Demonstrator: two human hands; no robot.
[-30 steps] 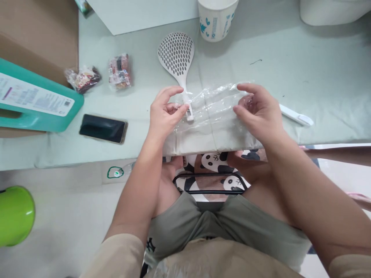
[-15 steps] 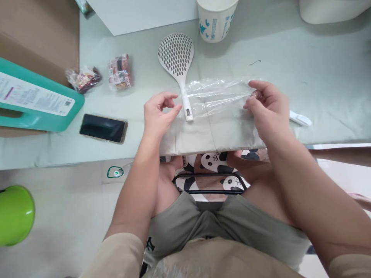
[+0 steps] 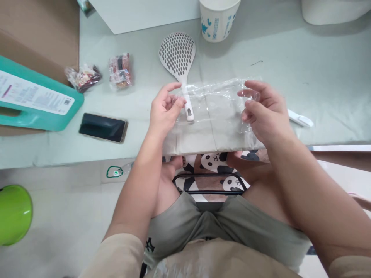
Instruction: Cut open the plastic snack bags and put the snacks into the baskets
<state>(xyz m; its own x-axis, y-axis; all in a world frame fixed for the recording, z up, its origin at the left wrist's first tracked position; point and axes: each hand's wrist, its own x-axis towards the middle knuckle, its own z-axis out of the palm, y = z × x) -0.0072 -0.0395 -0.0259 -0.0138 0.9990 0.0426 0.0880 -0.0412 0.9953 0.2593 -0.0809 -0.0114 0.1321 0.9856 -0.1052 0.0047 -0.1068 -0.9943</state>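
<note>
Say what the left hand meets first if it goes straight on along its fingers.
Probably the white skimmer handle just ahead, unless the clear plastic film there comes first. Depth is unclear; the left hand may be above the handle.

The cloth-covered, pale green bench [image 3: 330, 73] carries a white perforated skimmer [image 3: 177, 54], its handle toward the near edge. To the left lie a crumpled snack packet [image 3: 84, 78], a blockier wrapped snack [image 3: 120, 71] and a smartphone [image 3: 102, 127], screen up. A printed paper cup [image 3: 218, 23] stands upright; a dark thread [image 3: 256, 62] and a partly hidden white handle [image 3: 301, 118] lie to the right.
</note>
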